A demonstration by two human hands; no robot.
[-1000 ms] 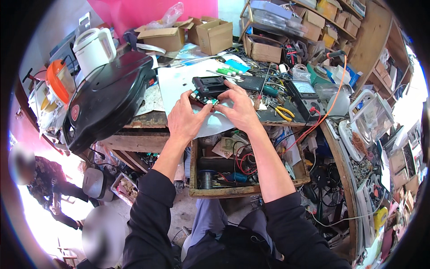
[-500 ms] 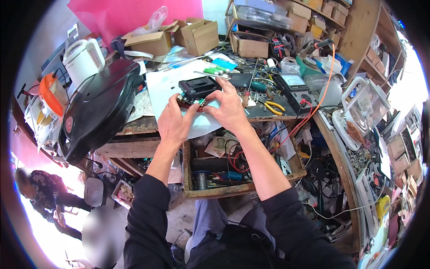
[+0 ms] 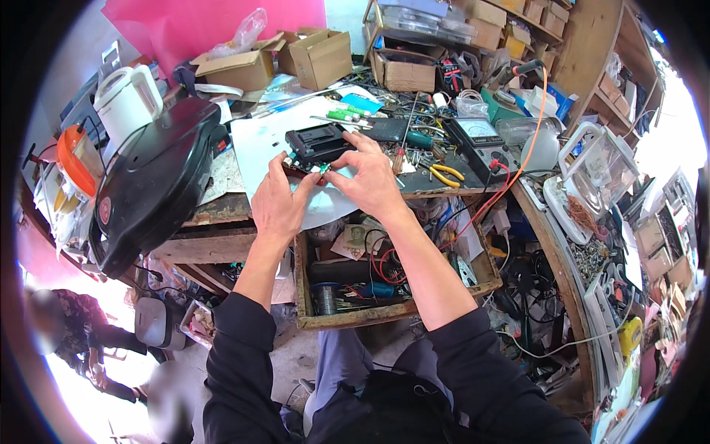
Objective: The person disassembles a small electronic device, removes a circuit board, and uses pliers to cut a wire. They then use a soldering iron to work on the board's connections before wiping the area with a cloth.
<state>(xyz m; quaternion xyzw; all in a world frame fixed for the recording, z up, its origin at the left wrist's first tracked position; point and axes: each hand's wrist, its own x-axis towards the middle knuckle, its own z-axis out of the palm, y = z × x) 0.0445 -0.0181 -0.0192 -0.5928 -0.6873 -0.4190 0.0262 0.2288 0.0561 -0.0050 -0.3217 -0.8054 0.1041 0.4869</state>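
Observation:
My left hand and my right hand both grip a small circuit board with green parts and a bit of red. A black plastic housing is just beyond the board, beside my right fingertips; whether it is joined to the board I cannot tell. They are over a white sheet on the workbench, with green-handled tools behind. Yellow-handled pliers and an analog meter with red and black leads lie to the right.
A large black lidded appliance crowds the left. Cardboard boxes stand behind. An open wooden drawer juts below the bench, holding a wire spool and cables. An orange cable crosses at right. Another person is at the lower left.
My view has shifted, so the bench appears farther left and slightly higher. Both hands stay on the board, with slight finger movement. The other person at lower left has moved a little.

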